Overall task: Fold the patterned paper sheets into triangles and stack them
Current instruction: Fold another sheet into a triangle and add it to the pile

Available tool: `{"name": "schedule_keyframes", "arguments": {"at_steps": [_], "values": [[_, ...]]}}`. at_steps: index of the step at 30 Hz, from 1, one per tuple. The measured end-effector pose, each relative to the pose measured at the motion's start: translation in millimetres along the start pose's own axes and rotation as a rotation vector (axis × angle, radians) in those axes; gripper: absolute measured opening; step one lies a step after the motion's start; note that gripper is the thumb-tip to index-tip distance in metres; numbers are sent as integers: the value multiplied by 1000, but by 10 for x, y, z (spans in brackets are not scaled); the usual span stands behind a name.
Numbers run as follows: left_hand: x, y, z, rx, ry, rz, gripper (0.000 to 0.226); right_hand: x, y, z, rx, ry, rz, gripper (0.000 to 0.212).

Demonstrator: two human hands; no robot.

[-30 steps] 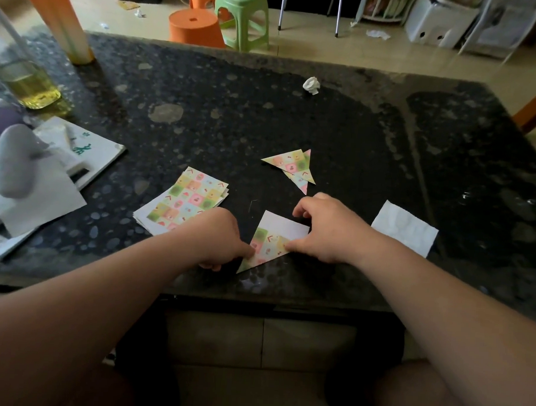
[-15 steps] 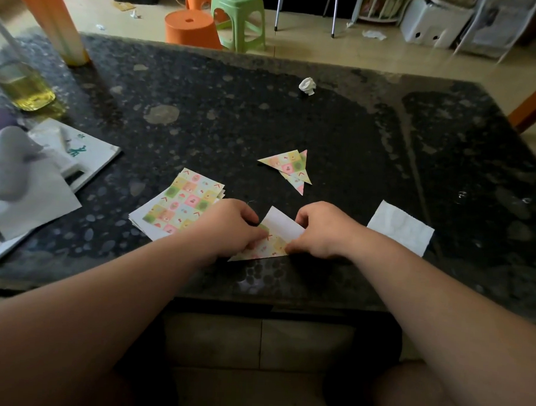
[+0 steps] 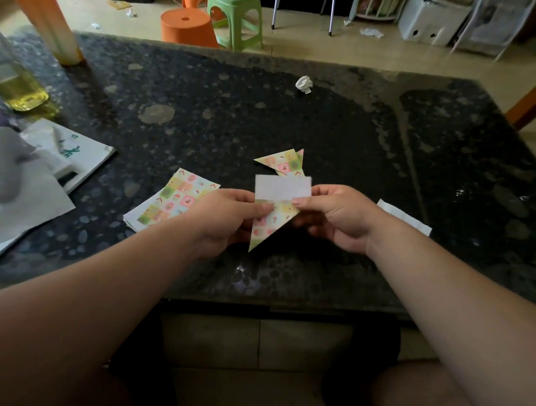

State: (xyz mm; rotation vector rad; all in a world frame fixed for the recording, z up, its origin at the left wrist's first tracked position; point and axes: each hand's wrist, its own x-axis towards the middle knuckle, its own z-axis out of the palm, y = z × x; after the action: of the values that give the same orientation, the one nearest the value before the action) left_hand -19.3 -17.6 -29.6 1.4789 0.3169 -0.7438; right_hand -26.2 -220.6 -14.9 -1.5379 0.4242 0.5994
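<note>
The half-folded sheet [image 3: 275,217] has risen off the desk [image 3: 264,116]; left grip [image 3: 226,215] and right grip [image 3: 336,218] each pinch it, white strip uppermost. That strip probably wants folding before stacking.

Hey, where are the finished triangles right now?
Head view: the finished triangles lie mid-table, just beyond the held sheet and right of the unfolded stack.

No text, number or brand is legible. The flat white booklet [image 3: 89,155] at the left of the dark speckled table [image 3: 264,116] bears green printed marks, too blurred to read. The pastel checked paper stack [image 3: 173,200] shows red chevron signs.
</note>
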Motion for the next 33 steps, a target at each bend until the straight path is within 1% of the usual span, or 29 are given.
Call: {"name": "schedule_keyframes", "arguments": {"at_steps": [2, 5, 9, 12, 14, 19, 22, 26, 33], "values": [[13, 23, 10, -94, 34, -24, 10, -1, 22, 20, 49, 3, 14, 15], [3, 47, 20, -139, 48, -20, 19, 3, 41, 47, 89, 67, 3, 14], [-27, 59, 24, -66, -17, 2, 22, 0, 33, 47, 88, 119, -20, 12], [-17, 30, -7, -35, -19, 31, 20, -10, 27, 40, 81, 123, -23, 5], [4, 14, -26, -39, -7, 59, 20, -17, 23, 47, 69, 124, -19, 4], [20, 23, -26, -15, 7, 106, 19, -12, 18, 65, 135, 167, -37, 14], [14, 29, -46, 0, 15, 101, 18, -15, 9, 59, 129, 193, -50, 11], [-12, 34, -44, 51, 3, 117, 11, -11, 8, 61, 129, 201, -60, 6], [-18, 60, -45, -12, 4, 54, 22, -17, 20, 70, 53, 216, -50, 9]]}}
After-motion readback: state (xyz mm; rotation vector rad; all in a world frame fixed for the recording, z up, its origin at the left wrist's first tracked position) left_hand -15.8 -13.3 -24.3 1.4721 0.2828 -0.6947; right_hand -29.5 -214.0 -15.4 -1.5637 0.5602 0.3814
